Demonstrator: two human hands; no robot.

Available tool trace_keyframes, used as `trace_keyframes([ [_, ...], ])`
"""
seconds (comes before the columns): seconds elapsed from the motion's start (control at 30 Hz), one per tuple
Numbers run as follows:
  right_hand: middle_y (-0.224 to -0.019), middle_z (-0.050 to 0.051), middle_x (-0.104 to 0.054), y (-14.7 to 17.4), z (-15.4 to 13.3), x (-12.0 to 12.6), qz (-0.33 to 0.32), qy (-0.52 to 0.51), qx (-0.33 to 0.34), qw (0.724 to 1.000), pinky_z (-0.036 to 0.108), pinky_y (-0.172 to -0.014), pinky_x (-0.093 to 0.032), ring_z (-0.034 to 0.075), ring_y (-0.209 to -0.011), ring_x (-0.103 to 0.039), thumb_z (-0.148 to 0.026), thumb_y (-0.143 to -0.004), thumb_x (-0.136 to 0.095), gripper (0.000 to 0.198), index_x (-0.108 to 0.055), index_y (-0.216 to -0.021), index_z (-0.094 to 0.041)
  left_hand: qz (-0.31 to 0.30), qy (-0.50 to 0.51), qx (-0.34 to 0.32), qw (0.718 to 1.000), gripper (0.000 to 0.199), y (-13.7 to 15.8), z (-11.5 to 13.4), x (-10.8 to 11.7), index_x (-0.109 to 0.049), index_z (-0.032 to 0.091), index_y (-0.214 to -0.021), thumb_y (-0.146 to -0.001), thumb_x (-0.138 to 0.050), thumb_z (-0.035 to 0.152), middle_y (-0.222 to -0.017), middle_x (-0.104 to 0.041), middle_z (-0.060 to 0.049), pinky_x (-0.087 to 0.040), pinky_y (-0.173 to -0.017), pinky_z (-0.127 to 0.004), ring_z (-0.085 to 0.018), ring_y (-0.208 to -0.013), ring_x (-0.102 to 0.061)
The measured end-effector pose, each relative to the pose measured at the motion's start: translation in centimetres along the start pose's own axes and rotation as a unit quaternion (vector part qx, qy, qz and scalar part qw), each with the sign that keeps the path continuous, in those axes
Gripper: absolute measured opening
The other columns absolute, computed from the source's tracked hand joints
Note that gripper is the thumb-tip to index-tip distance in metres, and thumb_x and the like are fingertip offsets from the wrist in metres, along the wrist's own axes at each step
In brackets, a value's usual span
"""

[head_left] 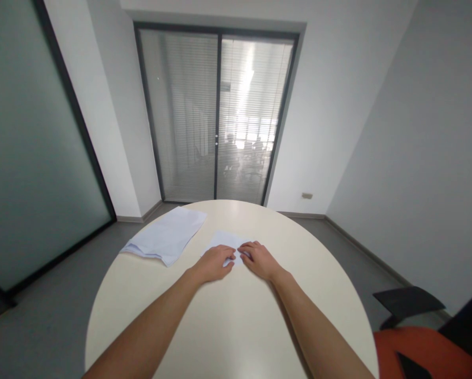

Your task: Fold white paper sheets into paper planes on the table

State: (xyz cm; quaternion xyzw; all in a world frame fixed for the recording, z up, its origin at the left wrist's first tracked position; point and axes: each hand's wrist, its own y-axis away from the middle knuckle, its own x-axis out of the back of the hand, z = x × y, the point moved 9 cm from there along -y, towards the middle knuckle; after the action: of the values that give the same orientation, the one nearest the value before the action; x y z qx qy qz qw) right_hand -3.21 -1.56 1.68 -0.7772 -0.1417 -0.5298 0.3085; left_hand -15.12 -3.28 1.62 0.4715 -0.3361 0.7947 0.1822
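Observation:
A small white sheet of paper [223, 238] lies on the pale round table [228, 326], partly covered by my hands. My left hand [213, 264] rests on its left and near side, fingers curled and closed on the paper. Across a narrow gap, my right hand [261, 261] has its bent fingers and thumb closed on the paper's right side. The two sets of fingertips almost meet near the middle of the sheet. What lies under the fingers is hidden.
Larger white sheets [167, 234], loosely stacked, lie at the table's far left, near its edge. An orange chair [429, 350] with black armrests stands close by on the right. Beyond the table are a glass door with blinds [180, 116] and white walls.

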Motion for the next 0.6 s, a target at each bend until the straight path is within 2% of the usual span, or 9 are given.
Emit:
trace_keyframes([
  [0.23,-0.115,0.007,-0.071,0.9,2.8,1.3,0.007,0.016,-0.042,0.999,0.035,-0.096,-0.043,0.022,-0.105,-0.061,-0.026,-0.093,-0.051,0.030,-0.074,-0.112,-0.022,-0.008,-0.017,0.004,1.000,0.028,0.2,-0.1,-0.1,-0.066,0.019,-0.114,-0.089,-0.055,0.024,-0.129,-0.065,-0.008,-0.044,-0.105,-0.036,-0.022,-0.120,-0.057],
  [0.33,-0.110,0.008,-0.071,1.0,3.0,2.0,0.023,0.038,-0.059,0.997,0.035,-0.094,-0.044,0.022,-0.101,-0.061,-0.023,-0.091,-0.054,0.026,-0.076,-0.104,-0.022,-0.014,-0.040,0.003,0.999,0.032,0.3,0.1,-0.1,-0.066,0.021,-0.119,-0.090,-0.054,0.024,-0.131,-0.063,-0.007,-0.044,-0.105,-0.038,-0.023,-0.121,-0.056],
  [0.5,-0.103,0.007,-0.072,0.5,0.8,1.6,0.012,0.001,0.000,1.000,0.031,-0.092,-0.045,0.020,-0.098,-0.062,-0.023,-0.093,-0.053,0.026,-0.076,-0.105,-0.022,-0.017,-0.072,0.005,0.997,0.032,0.2,0.5,0.3,-0.067,0.025,-0.121,-0.092,-0.053,0.029,-0.127,-0.064,-0.007,-0.046,-0.101,-0.040,-0.025,-0.116,-0.057],
  [0.6,-0.103,0.006,-0.072,0.4,0.7,1.0,0.000,-0.025,0.009,1.000,0.030,-0.091,-0.045,0.020,-0.098,-0.062,-0.020,-0.091,-0.054,0.026,-0.076,-0.104,-0.022,-0.016,-0.080,0.000,0.997,0.031,0.2,0.6,0.4,-0.068,0.025,-0.119,-0.092,-0.053,0.031,-0.122,-0.065,-0.007,-0.046,-0.098,-0.040,-0.025,-0.112,-0.057],
])
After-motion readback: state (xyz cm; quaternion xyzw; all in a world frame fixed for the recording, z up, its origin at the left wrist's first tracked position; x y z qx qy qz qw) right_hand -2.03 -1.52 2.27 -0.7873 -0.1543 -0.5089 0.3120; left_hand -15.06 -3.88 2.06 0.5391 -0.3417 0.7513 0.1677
